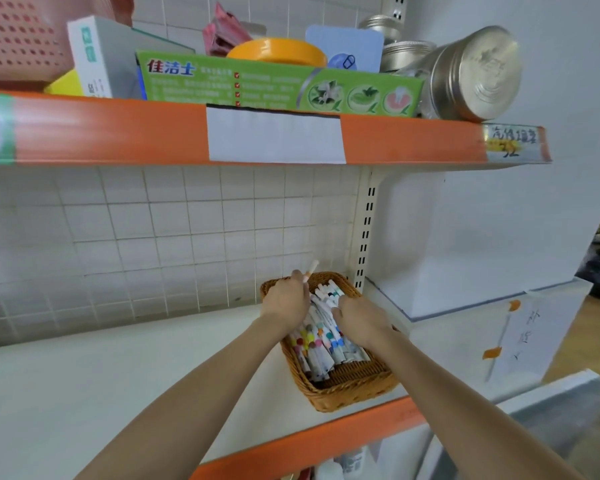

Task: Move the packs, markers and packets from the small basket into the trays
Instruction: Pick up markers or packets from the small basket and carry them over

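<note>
So the left hand (286, 299) is curled around a single marker (310, 270), pinched near its lower end so the pale capped tip sticks up and back past the far rim of the small basket (347, 393). It looks like it's held that way so it can be lifted straight out without dragging the others along. The right hand (357, 322) is dug into the pile next to it, fingers bent down among the markers (321, 336); whether anything is actually gripped there can't be told, since the fingertips are buried. Probably the pile is being steadied or a bunch gathered up, but that's a guess.

The rest of the markers are lying lengthwise in the basket, heaped toward its left side and far end, with bare wicker showing at the near right corner. No packs or packets can be made out in there from this angle.

The basket is parked at the front right corner of the white shelf (84, 393), slightly angled, its near end close to the orange front edge. That spot keeps it within easy reach of both arms.

No trays can be seen anywhere, so the task seems barely started, with almost everything left in the basket.

Above, the upper shelf (118, 133) is loaded with a green toothpaste box (278, 84) along its front edge and a metal tin (471, 74) tipped on its side at the right end.
</note>
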A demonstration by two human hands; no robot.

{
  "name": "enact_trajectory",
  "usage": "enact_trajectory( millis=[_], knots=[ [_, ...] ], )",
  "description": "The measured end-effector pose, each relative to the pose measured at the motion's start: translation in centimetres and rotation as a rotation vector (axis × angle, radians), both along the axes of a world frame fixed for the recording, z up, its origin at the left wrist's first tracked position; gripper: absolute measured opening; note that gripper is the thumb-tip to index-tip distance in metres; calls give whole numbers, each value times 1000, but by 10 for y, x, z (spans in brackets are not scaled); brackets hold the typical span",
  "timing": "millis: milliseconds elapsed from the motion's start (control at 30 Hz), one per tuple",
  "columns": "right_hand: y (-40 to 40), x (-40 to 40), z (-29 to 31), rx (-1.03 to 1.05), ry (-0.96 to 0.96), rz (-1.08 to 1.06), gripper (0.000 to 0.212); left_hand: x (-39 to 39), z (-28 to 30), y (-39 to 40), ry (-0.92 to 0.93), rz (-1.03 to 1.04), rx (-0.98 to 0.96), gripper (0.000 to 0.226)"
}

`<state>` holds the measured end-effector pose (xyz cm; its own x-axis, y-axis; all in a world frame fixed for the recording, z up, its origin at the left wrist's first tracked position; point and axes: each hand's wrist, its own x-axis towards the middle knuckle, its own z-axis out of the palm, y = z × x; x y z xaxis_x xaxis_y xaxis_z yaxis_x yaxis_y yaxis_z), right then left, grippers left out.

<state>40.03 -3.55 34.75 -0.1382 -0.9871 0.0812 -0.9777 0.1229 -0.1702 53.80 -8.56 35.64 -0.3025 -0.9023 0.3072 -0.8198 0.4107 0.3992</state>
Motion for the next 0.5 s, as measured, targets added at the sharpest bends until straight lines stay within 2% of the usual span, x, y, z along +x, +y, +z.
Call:
enact_trajectory(
  millis=[100,233,400,500],
  knots=[
    [9,16,5,-42,-81,41,32,20,5,9,14,34,7,29],
    [21,50,10,-73,-93,131,40,57,1,26,42,140,43,28],
    [31,103,5,-82,-161,223,32,113,-9,51,50,235,87,27],
    [35,143,5,-62,-150,280,34,157,-12,65,44,300,108,28]
  ],
)
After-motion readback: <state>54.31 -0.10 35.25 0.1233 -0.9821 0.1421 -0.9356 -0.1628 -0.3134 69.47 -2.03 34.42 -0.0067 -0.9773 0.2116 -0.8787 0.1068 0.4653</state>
